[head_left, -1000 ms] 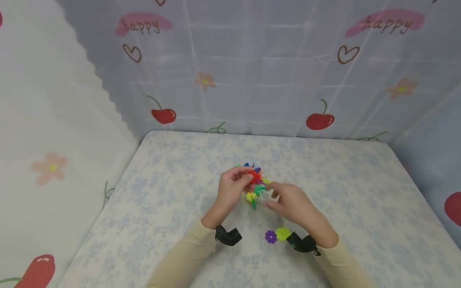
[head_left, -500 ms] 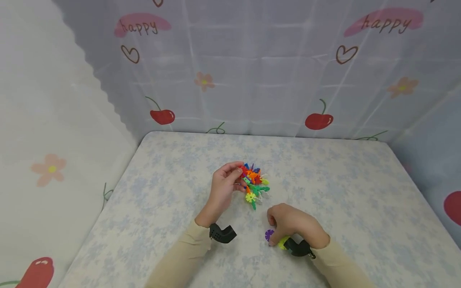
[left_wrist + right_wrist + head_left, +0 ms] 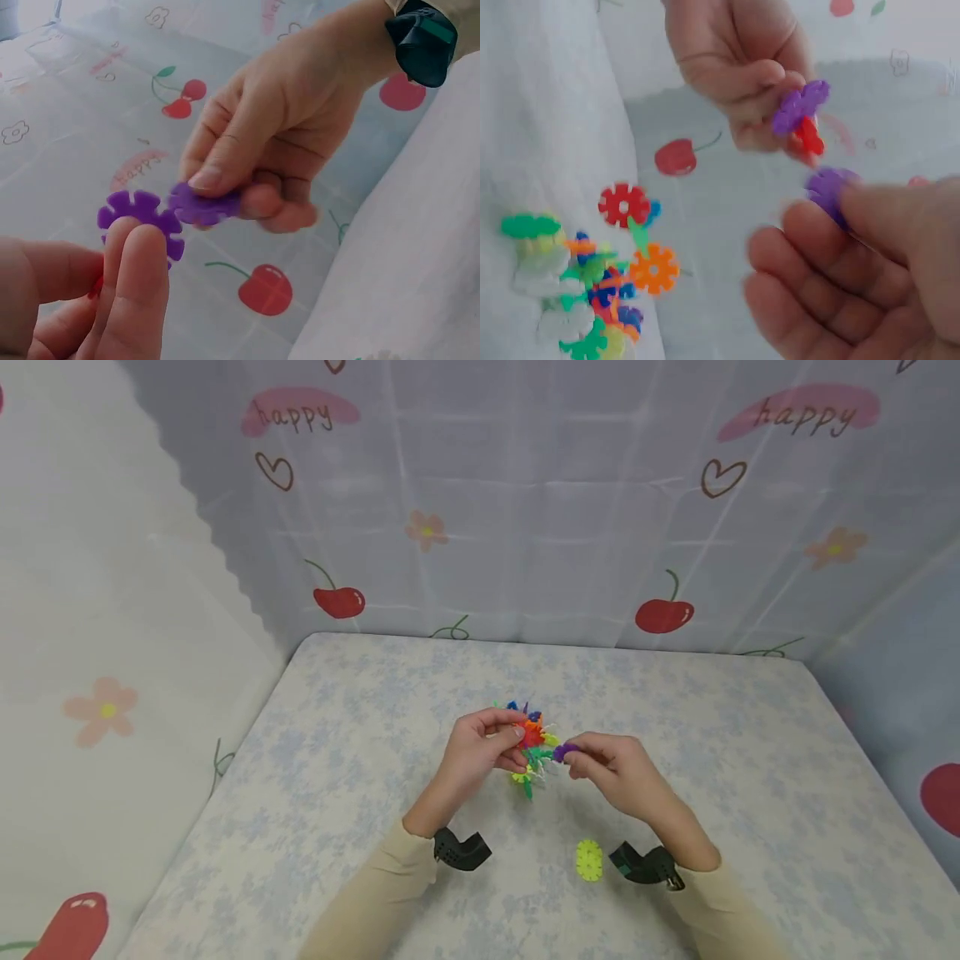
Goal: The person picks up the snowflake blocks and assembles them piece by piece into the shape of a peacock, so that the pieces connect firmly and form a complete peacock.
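Note:
In the head view my left hand [image 3: 483, 747] pinches a red notched plastic disc [image 3: 810, 137] between thumb and fingers. Against it sits a purple notched disc [image 3: 141, 214], partly covered by my fingers in the left wrist view. My right hand [image 3: 618, 772] pinches another purple notched disc [image 3: 565, 752] with thumb and forefinger. The two purple discs come edge to edge, overlapping slightly in the left wrist view. Beyond my hands lies a colourful cluster of interlocked notched discs [image 3: 592, 285], partly hidden by my left hand in the head view.
A yellow-green notched piece [image 3: 588, 860] lies on the table near my right wrist, looking elongated from above. The table [image 3: 360, 710] has a pale patterned cover. Printed curtains [image 3: 510, 527] close off the back and sides. Each wrist carries a black camera [image 3: 461, 850].
My right hand went down to the table, picked up the purple disc and brought it up beside my left hand. The left hand shifted left, then returned, keeping its red piece.

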{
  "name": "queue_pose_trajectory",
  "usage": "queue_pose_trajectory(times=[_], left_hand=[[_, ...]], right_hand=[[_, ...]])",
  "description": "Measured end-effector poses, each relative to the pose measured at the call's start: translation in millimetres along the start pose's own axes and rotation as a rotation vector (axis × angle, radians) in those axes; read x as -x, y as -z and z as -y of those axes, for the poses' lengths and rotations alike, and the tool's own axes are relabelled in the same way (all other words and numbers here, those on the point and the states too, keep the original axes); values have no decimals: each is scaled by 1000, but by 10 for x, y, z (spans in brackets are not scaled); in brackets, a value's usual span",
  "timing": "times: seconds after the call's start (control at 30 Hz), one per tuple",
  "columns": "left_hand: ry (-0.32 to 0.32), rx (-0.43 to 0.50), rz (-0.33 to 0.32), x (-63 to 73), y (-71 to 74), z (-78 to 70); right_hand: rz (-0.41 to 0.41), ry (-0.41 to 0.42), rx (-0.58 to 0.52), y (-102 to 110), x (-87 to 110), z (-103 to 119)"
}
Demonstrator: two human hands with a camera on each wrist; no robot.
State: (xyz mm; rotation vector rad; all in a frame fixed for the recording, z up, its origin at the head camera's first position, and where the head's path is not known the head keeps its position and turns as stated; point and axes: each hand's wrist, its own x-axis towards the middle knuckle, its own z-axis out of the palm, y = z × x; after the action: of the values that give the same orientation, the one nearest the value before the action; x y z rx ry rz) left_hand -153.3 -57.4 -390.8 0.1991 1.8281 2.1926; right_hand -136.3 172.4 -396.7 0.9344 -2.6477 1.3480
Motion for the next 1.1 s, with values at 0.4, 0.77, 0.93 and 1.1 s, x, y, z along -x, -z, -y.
queue_pose_trajectory(times=[0.4, 0.77, 0.93, 1.1], left_hand=[[34, -148, 165, 76, -58, -37], [21, -124, 185, 46, 1, 8], [-35, -95, 237, 33, -9, 48], [-118, -125, 117, 4, -98, 95]], right_hand=[[-234, 362, 297, -56, 32, 134], [-186, 284, 380, -200, -4, 177], [-235, 307, 251, -266, 7, 110], [-352, 338, 217, -341, 0, 81]])
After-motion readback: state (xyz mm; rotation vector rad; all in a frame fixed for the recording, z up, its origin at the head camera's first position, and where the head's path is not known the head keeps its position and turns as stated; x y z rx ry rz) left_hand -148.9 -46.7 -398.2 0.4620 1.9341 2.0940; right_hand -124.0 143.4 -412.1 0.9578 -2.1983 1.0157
